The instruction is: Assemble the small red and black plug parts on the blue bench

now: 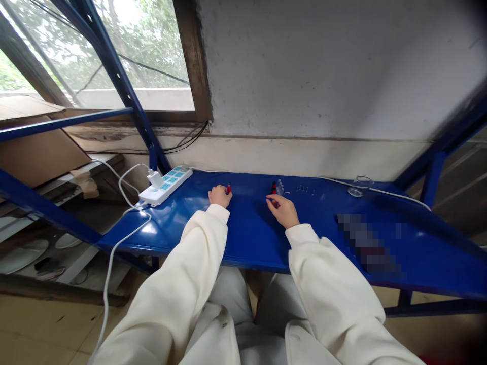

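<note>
My left hand [219, 195] rests on the blue metal shelf [247, 233], fingers curled around a small red piece [229, 189] that pokes out past the knuckles. My right hand [282, 209] lies a little to the right, fingers pinched on a thin small part I cannot make out. Just beyond it stands a cluster of small red, dark and clear parts [277, 188], and a row of tiny dark parts [304, 189] lies further right. Both arms wear cream sleeves.
A white power strip [166, 185] with a plugged charger and white cable sits at the shelf's left end. A clear glass dish [359, 185] stands at the back right, with a white wire along the wall. Blue frame bars, cardboard and a window are on the left.
</note>
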### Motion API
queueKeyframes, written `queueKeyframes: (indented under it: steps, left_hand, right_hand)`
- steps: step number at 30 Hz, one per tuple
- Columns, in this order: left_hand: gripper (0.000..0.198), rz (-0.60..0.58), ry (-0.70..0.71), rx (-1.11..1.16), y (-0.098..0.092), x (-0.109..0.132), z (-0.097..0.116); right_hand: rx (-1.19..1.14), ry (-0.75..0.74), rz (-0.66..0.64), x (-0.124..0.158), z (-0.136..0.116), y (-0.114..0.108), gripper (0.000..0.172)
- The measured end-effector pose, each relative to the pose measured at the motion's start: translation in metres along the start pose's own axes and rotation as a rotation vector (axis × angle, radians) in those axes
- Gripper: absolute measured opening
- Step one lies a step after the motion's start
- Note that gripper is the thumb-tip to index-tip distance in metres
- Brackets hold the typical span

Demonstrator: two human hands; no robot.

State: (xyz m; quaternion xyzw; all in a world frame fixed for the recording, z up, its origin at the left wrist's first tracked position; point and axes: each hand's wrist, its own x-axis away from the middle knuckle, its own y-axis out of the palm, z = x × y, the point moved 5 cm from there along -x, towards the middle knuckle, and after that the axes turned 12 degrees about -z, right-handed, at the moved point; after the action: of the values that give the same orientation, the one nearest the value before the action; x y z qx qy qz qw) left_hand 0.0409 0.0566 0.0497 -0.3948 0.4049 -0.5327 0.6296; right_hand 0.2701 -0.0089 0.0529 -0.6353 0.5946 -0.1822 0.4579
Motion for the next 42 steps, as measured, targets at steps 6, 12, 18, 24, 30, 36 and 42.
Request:
queueKeyframes:
  steps: [6, 12, 18, 24, 30, 36, 42]
  left_hand:
    - [0.017, -0.031, -0.046, -0.005, 0.004, -0.003, -0.004]
    - [0.019, -0.057, -0.070, 0.023, 0.004, -0.004, -0.006]
    - [0.018, -0.066, -0.099, 0.021, 0.003, -0.003, -0.006]
    - [0.031, -0.085, -0.122, 0.051, -0.001, 0.000, -0.011]
    - [0.051, 0.152, -0.063, 0.149, -0.027, 0.021, 0.003]
    - [0.024, 0.289, 0.479, 0.197, -0.036, 0.054, 0.075]
    - [0.039, 0.017, 0.732, -0.031, 0.001, 0.071, 0.127]
  right_hand:
    - [-0.016, -0.017, 0.016, 0.001, -0.002, -0.002, 0.034]
    - [-0.016, -0.015, 0.019, 0.001, -0.001, -0.002, 0.034]
    - [-0.021, -0.021, 0.033, 0.001, -0.001, -0.002, 0.034]
    - [0.020, 0.020, 0.096, 0.003, -0.001, -0.007, 0.031]
    - [0.126, 0.308, 0.138, 0.005, 0.014, -0.014, 0.025]
    - [0.139, 0.479, 0.074, 0.003, 0.035, -0.009, 0.016]
    - [0.221, 0.498, 0.074, 0.002, 0.039, -0.007, 0.020]
